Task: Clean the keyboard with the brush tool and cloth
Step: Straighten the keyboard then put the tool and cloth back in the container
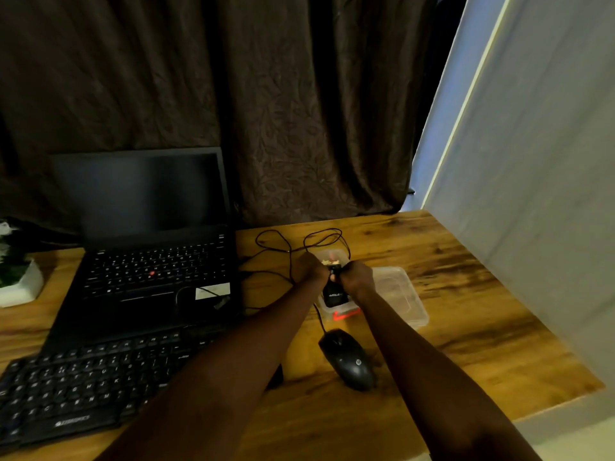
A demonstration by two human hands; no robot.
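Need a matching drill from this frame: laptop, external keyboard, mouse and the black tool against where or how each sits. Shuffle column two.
Column 1
1. laptop
2. keyboard
3. mouse
4. black tool

Column 2
A. gripped by the left hand and the right hand
B. front left, nearest the camera
C. back left, lid open, screen dark
D. on the desk, just in front of the clear tub

Pairs: 1-C, 2-B, 3-D, 4-A
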